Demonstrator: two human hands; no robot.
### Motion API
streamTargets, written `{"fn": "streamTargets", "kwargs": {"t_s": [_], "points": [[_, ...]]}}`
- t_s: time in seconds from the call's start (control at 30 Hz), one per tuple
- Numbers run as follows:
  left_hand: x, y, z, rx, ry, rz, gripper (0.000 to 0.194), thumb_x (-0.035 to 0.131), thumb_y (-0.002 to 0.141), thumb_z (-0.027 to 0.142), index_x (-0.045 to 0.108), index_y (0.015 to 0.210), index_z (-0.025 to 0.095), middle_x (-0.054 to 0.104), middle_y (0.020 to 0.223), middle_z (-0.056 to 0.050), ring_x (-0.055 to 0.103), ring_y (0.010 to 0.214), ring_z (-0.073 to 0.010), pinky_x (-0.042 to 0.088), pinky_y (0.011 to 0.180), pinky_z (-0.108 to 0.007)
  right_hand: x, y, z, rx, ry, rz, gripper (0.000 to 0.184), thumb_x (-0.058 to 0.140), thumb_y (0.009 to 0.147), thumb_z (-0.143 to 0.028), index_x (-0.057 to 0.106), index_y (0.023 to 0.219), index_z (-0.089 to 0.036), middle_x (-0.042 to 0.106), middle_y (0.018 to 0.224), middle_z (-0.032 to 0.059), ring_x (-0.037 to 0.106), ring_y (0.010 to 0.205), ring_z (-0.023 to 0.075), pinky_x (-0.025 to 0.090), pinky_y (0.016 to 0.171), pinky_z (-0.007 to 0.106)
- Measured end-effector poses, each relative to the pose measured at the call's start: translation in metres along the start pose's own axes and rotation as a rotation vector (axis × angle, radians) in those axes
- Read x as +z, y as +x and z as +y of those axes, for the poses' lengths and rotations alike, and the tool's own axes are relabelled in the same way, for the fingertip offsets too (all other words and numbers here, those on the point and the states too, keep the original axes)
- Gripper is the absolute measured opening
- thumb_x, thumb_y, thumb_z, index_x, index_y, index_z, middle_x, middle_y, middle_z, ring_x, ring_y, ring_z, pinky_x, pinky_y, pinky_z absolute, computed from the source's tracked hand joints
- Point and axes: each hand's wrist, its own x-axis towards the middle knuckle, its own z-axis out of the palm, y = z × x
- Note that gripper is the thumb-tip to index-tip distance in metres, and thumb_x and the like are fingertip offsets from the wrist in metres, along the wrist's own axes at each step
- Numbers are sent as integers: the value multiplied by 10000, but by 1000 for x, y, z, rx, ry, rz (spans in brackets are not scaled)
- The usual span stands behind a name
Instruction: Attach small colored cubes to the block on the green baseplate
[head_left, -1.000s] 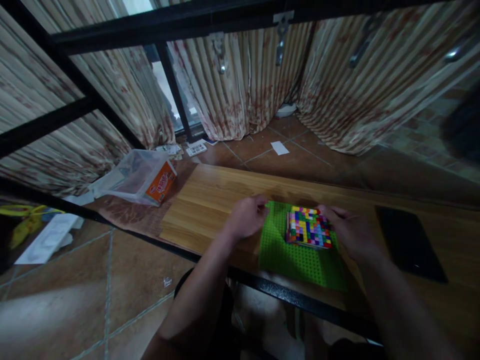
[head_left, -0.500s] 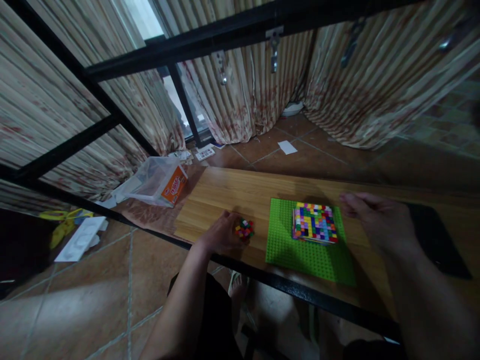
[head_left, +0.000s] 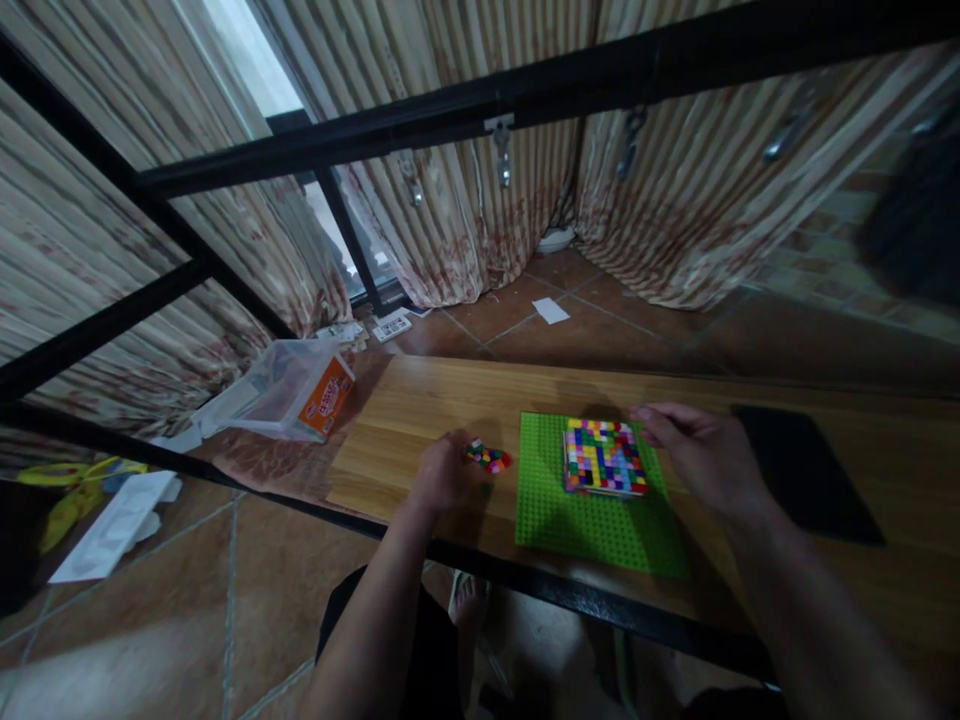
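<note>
On the tiled floor, far left: one yellow item, not clearly identifiable; beside it, one white moulded tray.

Next, just off the counter's left end: one clear plastic box, orange label facing right. Its place beside the work surface appears to leave the wood free for the bricks.

One long wooden counter, dark-edged, bearing all items below.

Left hand: curled, fingers at the near-left edge of the loose bricks. Whether it grips any cannot be told. The bricks, mixed colours, lie in a small heap between this hand and the green board, probably for easy reach; one dark green piece lies just nearer the person.

One green studded board, flat, likely serving as a base. Upon it, towards the far side: one block of many-coloured bricks, low and squarish.

Right hand: well apart from the left, thumb and fingers drawn together near the block's far-right corner, apparently for fine placing; a brick between them cannot be made out.

Last, far right: one dark flat slab, lying behind the right hand.
</note>
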Motion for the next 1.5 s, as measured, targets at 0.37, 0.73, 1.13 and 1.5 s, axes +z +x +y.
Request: {"fn": "streamTargets", "kwargs": {"t_s": [0.37, 0.73, 1.13, 1.5], "points": [[2, 13, 2, -53, 71, 41, 71, 649, 736, 136, 643, 678, 175, 570, 596, 28, 518, 598, -120, 294, 579, -234, 2, -2, -12, -43, 46, -35, 313, 664, 761, -505, 774, 793, -214, 783, 810, 58, 698, 757, 233, 522, 706, 336], [1, 19, -8, -140, -32, 62, 138, 695, 664, 287, 649, 635, 160, 549, 536, 35, 492, 557, -122, 275, 540, -228, 1, 2, -3, -100, 71, -36, 302, 616, 819, -478, 774, 826, -220, 786, 830, 45, 700, 769, 222, 519, 734, 345], [-6, 16, 1, -139, -75, 128, 84, 661, 726, 246, 655, 724, 162, 629, 648, 3, 563, 644, -139, 365, 601, -237, 4, 2, -1, -104, 85, -56, 285, 626, 820, -466, 777, 827, -225, 787, 841, 46, 709, 800, 234, 525, 756, 349], [-7, 1, 112, 324, -227, -20, 141, 543, 869, 180, 679, 834, 187, 718, 809, -27, 655, 753, -156, 484, 702, -244, 24, -33, -27, -298, 147, -208, 293, 622, 878, -415, 740, 1087, -247, 777, 1028, 44, 720, 913, 212, 552, 798, 314]]}}
